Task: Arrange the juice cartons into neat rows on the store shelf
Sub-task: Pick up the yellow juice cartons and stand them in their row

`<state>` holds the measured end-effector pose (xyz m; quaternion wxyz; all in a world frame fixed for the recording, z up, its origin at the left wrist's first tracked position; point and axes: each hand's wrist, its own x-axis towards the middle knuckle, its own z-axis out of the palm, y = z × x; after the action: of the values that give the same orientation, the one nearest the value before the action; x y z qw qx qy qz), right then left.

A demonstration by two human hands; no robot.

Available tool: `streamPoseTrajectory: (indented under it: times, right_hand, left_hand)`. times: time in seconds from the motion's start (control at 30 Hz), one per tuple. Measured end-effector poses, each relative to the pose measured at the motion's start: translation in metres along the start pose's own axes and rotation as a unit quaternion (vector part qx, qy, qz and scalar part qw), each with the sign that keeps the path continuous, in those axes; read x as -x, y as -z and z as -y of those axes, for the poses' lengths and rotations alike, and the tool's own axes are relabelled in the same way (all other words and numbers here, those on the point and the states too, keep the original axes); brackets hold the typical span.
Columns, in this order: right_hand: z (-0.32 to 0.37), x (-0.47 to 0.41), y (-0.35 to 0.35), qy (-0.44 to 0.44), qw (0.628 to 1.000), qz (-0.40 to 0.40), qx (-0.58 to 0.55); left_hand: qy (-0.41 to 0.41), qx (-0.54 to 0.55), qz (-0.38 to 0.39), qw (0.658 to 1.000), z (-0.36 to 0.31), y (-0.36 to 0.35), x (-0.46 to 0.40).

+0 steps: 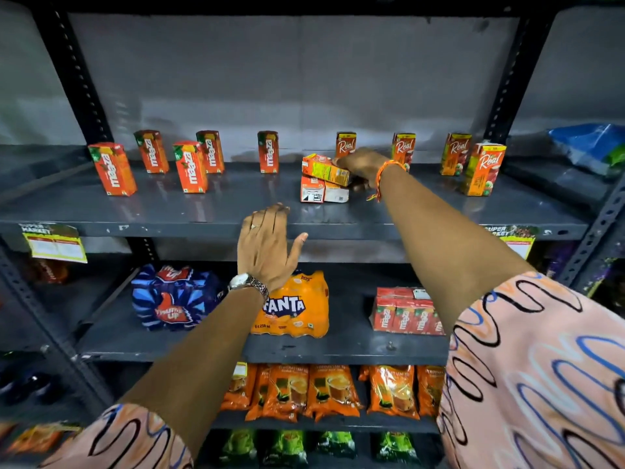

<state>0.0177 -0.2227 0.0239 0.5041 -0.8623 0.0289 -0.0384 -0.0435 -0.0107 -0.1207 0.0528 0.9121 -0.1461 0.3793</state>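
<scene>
Several orange Maaza cartons (113, 169) stand upright on the left half of the grey top shelf (209, 211). Several Real cartons (484, 169) stand upright along the right half. At the shelf's middle a small pile of cartons lies on its side (324, 192). My right hand (363, 163) grips the top carton of that pile (325, 170), which is tilted. My left hand (267, 247) hovers at the shelf's front edge, fingers spread, holding nothing.
Below sit a blue Thums Up pack (172, 297), an orange Fanta pack (297, 311) and a wrapped Maaza multipack (407, 311). Orange pouches (333, 390) fill the shelf under those. A blue bag (590, 147) lies at far right. Dark uprights (79, 76) frame the shelf.
</scene>
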Motion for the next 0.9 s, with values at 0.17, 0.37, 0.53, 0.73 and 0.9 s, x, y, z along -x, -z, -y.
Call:
streamPoseTrajectory:
  times: [0.17, 0.37, 0.53, 0.73, 0.9]
  right_hand:
    - [0.004, 0.001, 0.010, -0.030, 0.995, 0.010, -0.093]
    - [-0.005, 0.035, -0.002, -0.030, 0.960, -0.005, -0.280]
    - [-0.017, 0.070, -0.002, -0.001, 0.915, -0.012, -0.403]
    - [-0.037, 0.116, 0.000, 0.089, 0.908, -0.029, -0.409]
    - [-0.048, 0.150, -0.002, 0.138, 0.910, -0.058, -0.387]
  left_hand:
    - [0.000, -0.014, -0.036, 0.999, -0.002, -0.010, -0.005]
    - [0.005, -0.025, -0.054, 0.998, 0.000, -0.018, 0.003]
    - [0.007, -0.018, -0.063, 0.998, 0.000, -0.021, 0.001]
    - [0.004, -0.019, -0.077, 0.997, 0.002, -0.023, 0.001]
    - [0.002, -0.015, -0.099, 0.995, 0.001, -0.024, -0.002]
